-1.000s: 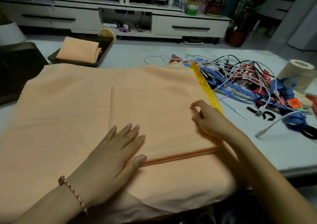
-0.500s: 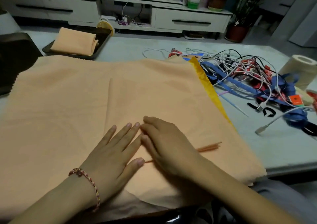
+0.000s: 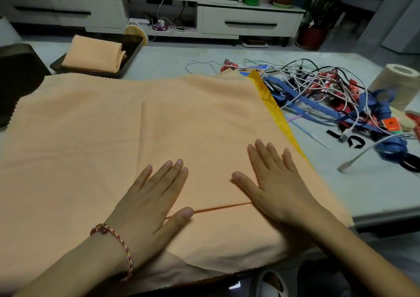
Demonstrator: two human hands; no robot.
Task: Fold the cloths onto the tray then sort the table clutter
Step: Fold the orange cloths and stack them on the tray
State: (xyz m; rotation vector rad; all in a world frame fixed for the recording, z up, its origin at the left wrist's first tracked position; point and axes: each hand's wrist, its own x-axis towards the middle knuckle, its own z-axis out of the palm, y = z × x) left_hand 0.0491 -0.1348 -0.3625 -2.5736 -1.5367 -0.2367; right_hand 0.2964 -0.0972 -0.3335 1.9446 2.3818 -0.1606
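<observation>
A large peach cloth (image 3: 91,142) lies spread over the near half of the table, its right part folded over with a fold edge running near the front. My left hand (image 3: 152,196) presses flat on it, fingers straight. A hand's width to the right, my right hand (image 3: 272,178) also lies flat on the folded layer. A yellow cloth edge (image 3: 270,101) peeks out from under the peach cloth on the right. At the far left a dark tray (image 3: 129,55) holds a folded peach cloth (image 3: 93,55).
A tangle of white cables, blue straps and red wrappers (image 3: 329,92) covers the right of the table. A paper roll (image 3: 395,83) stands at the right edge. A dark chair back (image 3: 18,78) sits at the left. A white cabinet (image 3: 245,19) stands behind the table.
My right hand left the cloth's right edge, came in beside my left hand, then slid right across the folded layer. My left hand stayed flat in place.
</observation>
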